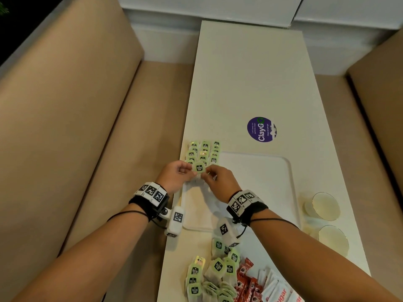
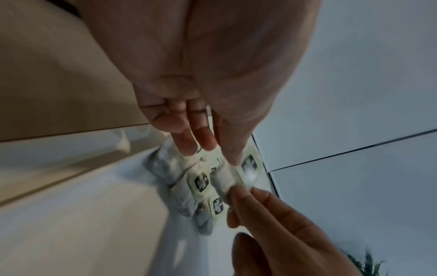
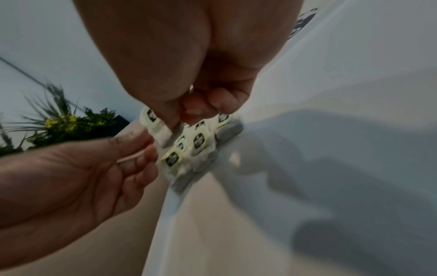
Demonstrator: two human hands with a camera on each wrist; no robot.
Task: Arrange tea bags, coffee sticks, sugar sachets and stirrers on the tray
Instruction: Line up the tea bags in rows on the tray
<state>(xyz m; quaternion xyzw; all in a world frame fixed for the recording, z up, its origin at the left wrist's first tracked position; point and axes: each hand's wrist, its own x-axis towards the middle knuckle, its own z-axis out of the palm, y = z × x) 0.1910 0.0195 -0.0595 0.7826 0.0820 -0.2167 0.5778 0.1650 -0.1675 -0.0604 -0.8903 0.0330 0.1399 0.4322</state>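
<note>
Between both hands a green-tagged tea bag (image 1: 198,168) hangs just above the near end of the tea bag rows (image 1: 204,151). These rows fill the far left corner of the white tray (image 1: 261,182). My left hand (image 1: 191,171) pinches the bag's left edge and my right hand (image 1: 206,173) pinches its right edge. The left wrist view shows the held bag (image 2: 248,169) between my left hand (image 2: 222,155) and right hand (image 2: 238,194). The right wrist view shows the bag (image 3: 156,124) under my right hand (image 3: 176,121), with my left hand (image 3: 149,147) beside it.
Near the table's front edge lie loose tea bags (image 1: 218,271), red coffee sticks (image 1: 246,280) and white sugar sachets (image 1: 277,290). Two pale round cups (image 1: 325,205) stand right of the tray. A purple sticker (image 1: 261,129) is beyond it. Beige benches flank the narrow table.
</note>
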